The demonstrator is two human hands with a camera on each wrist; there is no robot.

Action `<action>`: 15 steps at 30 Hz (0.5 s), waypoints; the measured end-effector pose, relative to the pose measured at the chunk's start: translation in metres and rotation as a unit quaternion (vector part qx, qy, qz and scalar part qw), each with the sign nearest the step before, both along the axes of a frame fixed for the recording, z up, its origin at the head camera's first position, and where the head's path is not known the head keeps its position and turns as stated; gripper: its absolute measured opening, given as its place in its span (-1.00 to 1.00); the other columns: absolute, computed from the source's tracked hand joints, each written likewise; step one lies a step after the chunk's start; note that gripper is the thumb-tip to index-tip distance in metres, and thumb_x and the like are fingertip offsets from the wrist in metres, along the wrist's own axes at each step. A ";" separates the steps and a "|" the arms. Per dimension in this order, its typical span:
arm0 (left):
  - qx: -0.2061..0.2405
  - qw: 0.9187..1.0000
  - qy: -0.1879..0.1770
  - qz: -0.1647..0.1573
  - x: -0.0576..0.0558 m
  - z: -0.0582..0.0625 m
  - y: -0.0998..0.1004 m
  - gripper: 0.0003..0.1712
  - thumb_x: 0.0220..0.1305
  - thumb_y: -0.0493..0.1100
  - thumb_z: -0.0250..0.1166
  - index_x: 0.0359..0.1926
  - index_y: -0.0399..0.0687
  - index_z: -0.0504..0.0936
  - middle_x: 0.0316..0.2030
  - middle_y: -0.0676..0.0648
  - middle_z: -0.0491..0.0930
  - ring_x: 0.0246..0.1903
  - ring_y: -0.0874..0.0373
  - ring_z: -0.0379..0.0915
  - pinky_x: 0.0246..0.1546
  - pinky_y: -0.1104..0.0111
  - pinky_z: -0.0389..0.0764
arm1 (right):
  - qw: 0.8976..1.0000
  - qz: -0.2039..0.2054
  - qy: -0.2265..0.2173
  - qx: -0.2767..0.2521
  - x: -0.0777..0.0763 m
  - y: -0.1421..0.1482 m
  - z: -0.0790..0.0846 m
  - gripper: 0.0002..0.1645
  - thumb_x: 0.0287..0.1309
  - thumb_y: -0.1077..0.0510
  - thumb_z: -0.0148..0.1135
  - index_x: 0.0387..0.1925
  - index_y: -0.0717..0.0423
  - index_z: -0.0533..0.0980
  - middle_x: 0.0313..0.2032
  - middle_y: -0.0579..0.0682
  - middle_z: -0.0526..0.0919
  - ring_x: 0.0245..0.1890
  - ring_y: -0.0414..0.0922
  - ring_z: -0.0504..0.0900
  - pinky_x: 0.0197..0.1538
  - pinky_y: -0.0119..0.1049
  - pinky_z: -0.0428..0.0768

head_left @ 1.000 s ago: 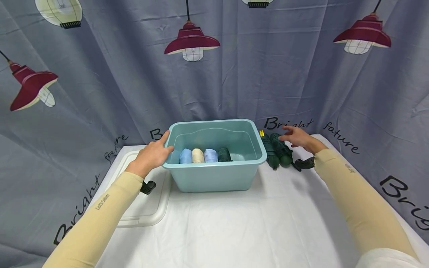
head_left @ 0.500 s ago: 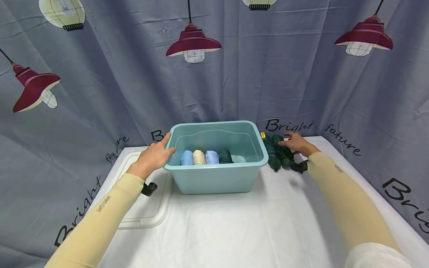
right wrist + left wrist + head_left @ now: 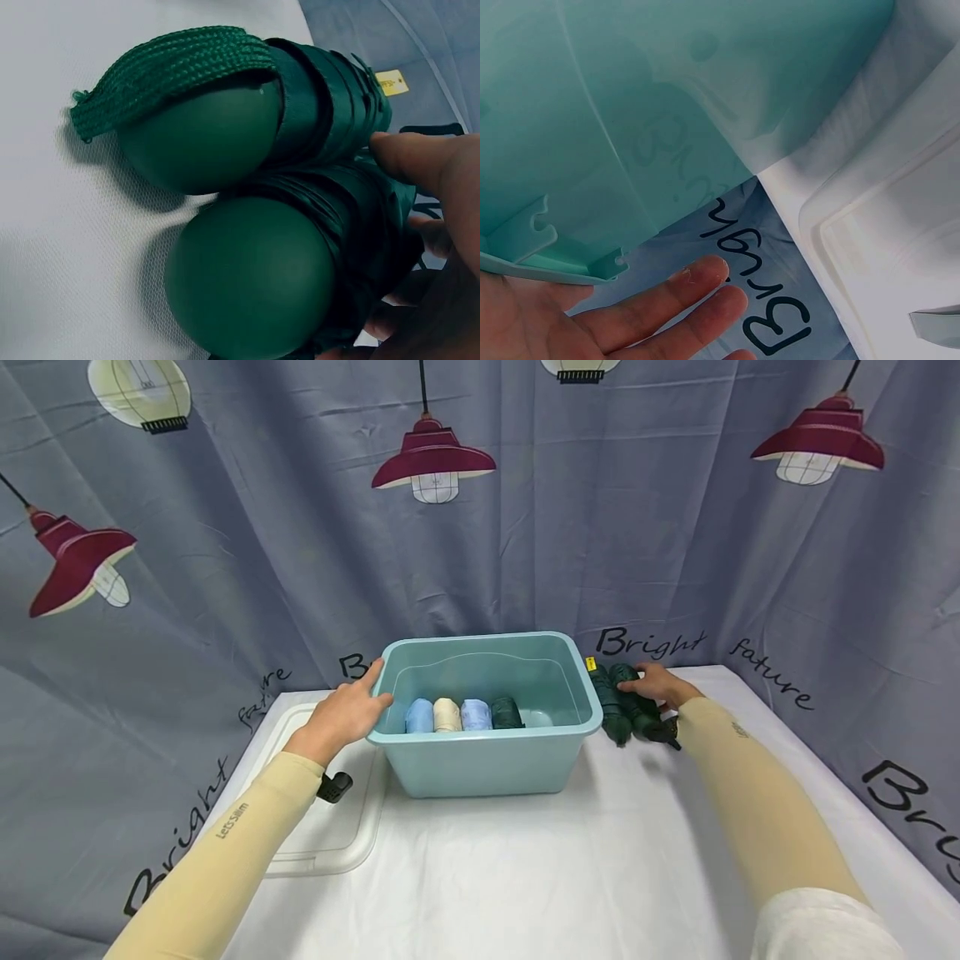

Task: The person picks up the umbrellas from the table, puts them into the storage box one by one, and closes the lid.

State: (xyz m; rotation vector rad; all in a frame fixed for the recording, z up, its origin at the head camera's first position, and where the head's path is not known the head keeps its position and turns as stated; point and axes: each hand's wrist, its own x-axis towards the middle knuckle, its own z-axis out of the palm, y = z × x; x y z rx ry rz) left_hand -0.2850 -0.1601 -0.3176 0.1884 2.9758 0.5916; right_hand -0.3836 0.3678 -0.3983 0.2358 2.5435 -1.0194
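My left hand (image 3: 342,720) rests on the left rim of the teal plastic bin (image 3: 480,766). In the left wrist view its fingers (image 3: 697,277) are straight, outside the bin wall. Inside the bin stand several fabric-like rolls: a blue roll (image 3: 419,716), a cream roll (image 3: 447,715), a pale blue roll (image 3: 476,715) and a dark green roll (image 3: 506,713). Right of the bin, two folded dark green umbrellas lie side by side. My right hand (image 3: 660,685) grips the right umbrella (image 3: 251,277), thumb on one side, fingers on the other. The left umbrella (image 3: 202,139) has a woven strap.
A white lid (image 3: 330,835) lies flat left of the bin, partly under my left arm. A yellow tag (image 3: 591,663) hangs from the left umbrella. Behind the white table (image 3: 525,877) hangs a grey-blue curtain (image 3: 480,568) printed with lamps.
My right hand has come down and closed round the right umbrella. My left hand has stayed on the bin rim. The view has shifted slightly.
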 end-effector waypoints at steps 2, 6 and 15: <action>0.000 1.000 -0.002 -0.001 0.000 0.000 0.002 -0.14 0.46 0.16 -0.13 0.64 0.20 -0.26 0.32 -0.37 0.42 0.13 -0.22 0.51 0.02 -0.12 0.48 | 1.000 -0.004 -0.002 0.004 0.001 0.000 0.000 0.07 0.41 -0.09 0.05 0.58 0.28 -0.31 0.52 0.45 -0.18 0.46 0.40 0.06 0.25 0.34 0.38; 0.000 1.000 -0.008 -0.002 0.000 0.000 0.004 -0.14 0.46 0.15 -0.12 0.64 0.20 -0.27 0.29 -0.38 0.45 0.10 -0.21 0.52 0.00 -0.10 0.48 | 1.000 -0.004 -0.003 0.015 0.004 0.000 0.000 0.06 0.43 -0.07 0.04 0.57 0.30 -0.32 0.52 0.45 -0.19 0.46 0.40 0.07 0.27 0.34 0.36; -0.005 1.000 -0.008 -0.001 0.000 0.001 0.002 -0.13 0.45 0.14 -0.14 0.64 0.20 -0.30 0.33 -0.39 0.41 0.14 -0.21 0.50 -0.01 -0.11 0.48 | 1.000 -0.013 -0.003 0.015 -0.001 -0.004 -0.001 0.01 0.42 0.01 0.03 0.58 0.29 -0.30 0.51 0.45 -0.15 0.45 0.41 0.08 0.25 0.35 0.38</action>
